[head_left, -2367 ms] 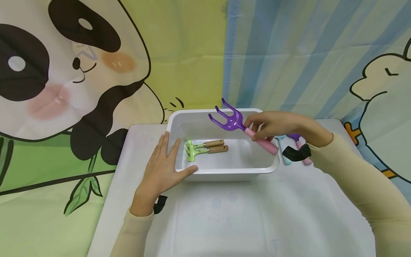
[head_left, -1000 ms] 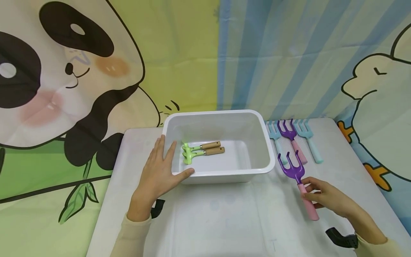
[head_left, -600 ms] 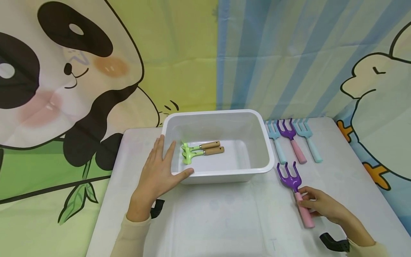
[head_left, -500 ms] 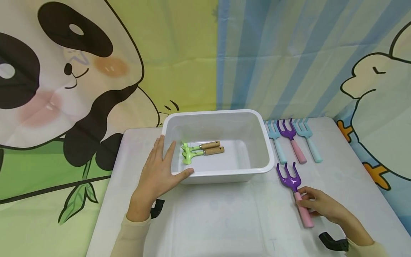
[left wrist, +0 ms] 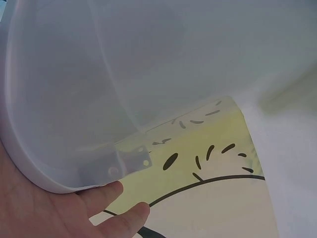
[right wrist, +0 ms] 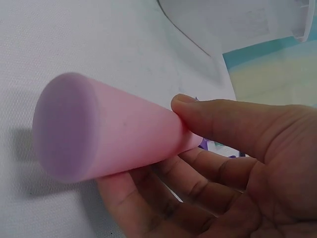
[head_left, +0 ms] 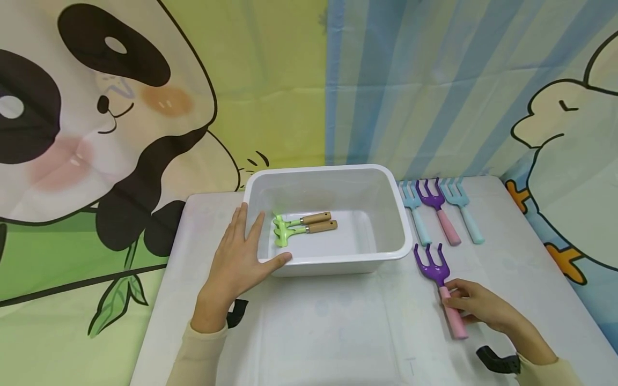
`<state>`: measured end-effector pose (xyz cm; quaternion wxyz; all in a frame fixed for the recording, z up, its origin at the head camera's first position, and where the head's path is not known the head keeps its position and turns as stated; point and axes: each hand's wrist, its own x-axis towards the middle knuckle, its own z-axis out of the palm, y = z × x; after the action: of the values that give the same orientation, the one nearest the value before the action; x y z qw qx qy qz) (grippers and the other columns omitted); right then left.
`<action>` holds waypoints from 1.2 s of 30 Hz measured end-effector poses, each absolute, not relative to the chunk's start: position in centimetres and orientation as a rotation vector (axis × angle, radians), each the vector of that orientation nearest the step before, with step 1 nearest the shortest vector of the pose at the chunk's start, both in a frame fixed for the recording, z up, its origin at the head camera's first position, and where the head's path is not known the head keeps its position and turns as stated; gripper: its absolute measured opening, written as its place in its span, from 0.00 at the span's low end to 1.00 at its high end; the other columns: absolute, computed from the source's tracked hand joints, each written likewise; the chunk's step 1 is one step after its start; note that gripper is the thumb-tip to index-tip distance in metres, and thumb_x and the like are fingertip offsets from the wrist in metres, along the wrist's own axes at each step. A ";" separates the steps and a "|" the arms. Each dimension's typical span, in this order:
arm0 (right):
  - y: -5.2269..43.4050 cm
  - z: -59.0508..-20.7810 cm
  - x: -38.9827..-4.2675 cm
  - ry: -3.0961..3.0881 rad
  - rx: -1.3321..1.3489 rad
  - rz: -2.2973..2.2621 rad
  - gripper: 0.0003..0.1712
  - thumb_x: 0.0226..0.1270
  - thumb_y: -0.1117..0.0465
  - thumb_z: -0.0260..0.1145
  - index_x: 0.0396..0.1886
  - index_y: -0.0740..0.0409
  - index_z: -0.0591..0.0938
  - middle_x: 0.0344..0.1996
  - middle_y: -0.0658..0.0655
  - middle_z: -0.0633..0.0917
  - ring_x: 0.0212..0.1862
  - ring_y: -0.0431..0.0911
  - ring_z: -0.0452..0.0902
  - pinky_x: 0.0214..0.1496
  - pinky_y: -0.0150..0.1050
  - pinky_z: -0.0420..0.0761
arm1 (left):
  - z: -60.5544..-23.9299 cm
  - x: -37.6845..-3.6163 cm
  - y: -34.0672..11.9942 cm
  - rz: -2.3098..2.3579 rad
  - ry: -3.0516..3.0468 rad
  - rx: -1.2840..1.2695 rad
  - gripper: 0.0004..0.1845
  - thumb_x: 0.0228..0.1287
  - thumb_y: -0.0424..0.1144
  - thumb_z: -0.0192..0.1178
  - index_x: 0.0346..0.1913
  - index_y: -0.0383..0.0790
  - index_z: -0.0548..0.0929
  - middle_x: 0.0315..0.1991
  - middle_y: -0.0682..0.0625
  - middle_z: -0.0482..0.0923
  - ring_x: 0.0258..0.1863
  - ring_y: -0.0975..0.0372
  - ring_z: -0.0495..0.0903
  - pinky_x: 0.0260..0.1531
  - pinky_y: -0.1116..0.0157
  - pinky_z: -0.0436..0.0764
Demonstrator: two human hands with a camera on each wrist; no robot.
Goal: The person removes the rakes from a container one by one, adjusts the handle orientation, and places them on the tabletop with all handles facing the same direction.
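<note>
My right hand (head_left: 483, 306) holds a garden fork by its pink handle (right wrist: 133, 129), thumb on one side and fingers on the other. The garden fork (head_left: 435, 272) has three purple tines pointing toward the back of the table. Spread along the left end of a white plastic tub (head_left: 333, 261), my left hand (head_left: 237, 260) has its thumb over the front rim and its fingers at the side. From the left wrist view, that hand (left wrist: 64, 213) lies against the tub's rim. Inside the tub lie two small green rakes (head_left: 288, 235) with wooden handles, side by side.
Right of the tub, a light blue fork (head_left: 419, 217), a purple fork with pink handle (head_left: 445, 220) and another light blue fork (head_left: 468, 214) lie in a row. The white table (head_left: 338, 332) meets a printed cartoon curtain (head_left: 270, 96) at the back.
My right hand has carried the purple and pink fork out from over the tub to the table's right side, then shifted it slightly left. The left hand stays at the tub.
</note>
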<state>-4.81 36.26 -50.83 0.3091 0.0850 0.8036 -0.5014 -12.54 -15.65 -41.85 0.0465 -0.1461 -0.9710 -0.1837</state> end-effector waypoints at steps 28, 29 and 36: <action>34.4 -36.6 -12.4 2.393 -0.291 -1.166 0.22 0.75 0.61 0.62 0.60 0.73 0.71 0.42 0.63 0.80 0.40 0.51 0.84 0.41 0.43 0.86 | -42.1 -12.5 -15.8 -0.565 -2.955 -0.450 0.59 0.53 0.82 0.51 0.80 0.46 0.56 0.80 0.39 0.34 0.78 0.47 0.38 0.70 0.41 0.53; 34.0 -35.9 -12.8 2.399 -0.320 -1.163 0.22 0.75 0.62 0.62 0.60 0.72 0.71 0.41 0.63 0.80 0.39 0.50 0.84 0.41 0.43 0.86 | -42.1 -12.5 -15.8 -0.564 -2.952 -0.451 0.59 0.53 0.82 0.51 0.80 0.46 0.56 0.80 0.39 0.35 0.78 0.47 0.38 0.70 0.41 0.53; 29.8 -32.2 -16.2 2.421 -0.501 -1.063 0.20 0.74 0.61 0.64 0.60 0.65 0.74 0.40 0.59 0.80 0.38 0.49 0.83 0.40 0.40 0.86 | -42.0 -12.5 -15.8 -0.567 -2.950 -0.449 0.59 0.53 0.82 0.52 0.79 0.45 0.57 0.80 0.39 0.35 0.78 0.47 0.38 0.70 0.41 0.53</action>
<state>-16.16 29.81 -32.22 0.2235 -0.1815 0.8769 -0.3849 -12.52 -15.77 -42.00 0.0520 -0.1478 -0.9699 -0.1865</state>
